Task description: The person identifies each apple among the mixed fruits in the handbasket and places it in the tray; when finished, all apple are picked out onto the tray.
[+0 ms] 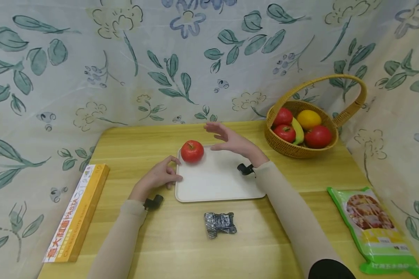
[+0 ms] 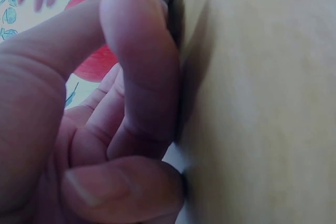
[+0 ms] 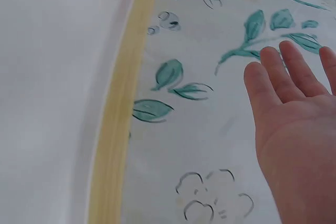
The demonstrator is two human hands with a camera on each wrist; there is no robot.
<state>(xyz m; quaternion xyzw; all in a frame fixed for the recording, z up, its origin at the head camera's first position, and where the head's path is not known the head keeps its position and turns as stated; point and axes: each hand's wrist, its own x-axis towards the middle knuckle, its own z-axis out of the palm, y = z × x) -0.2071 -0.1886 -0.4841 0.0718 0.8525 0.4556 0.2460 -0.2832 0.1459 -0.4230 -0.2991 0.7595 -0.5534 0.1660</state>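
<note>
A white rectangular tray [image 1: 216,178] lies on the wooden table, with a red tomato [image 1: 192,151] in its far left corner. At the tray's left edge, my left hand [image 1: 160,173] holds the rim with curled index finger and thumb. In the left wrist view those fingers [image 2: 142,61] are close up, and the tomato [image 2: 94,65] shows red behind them. My right hand [image 1: 232,140] hovers over the tray's far side, to the right of the tomato. Its fingers [image 3: 269,77] are extended and spread, holding nothing.
A crumpled silver-and-black packet [image 1: 220,224] lies in front of the tray. The yellow pasta box [image 1: 82,217] is at left. At back right stands a wicker basket [image 1: 293,152] of fruit with a tall handle. A green food bag [image 1: 377,228] lies at right. Floral cloth [image 1: 181,97] hangs behind.
</note>
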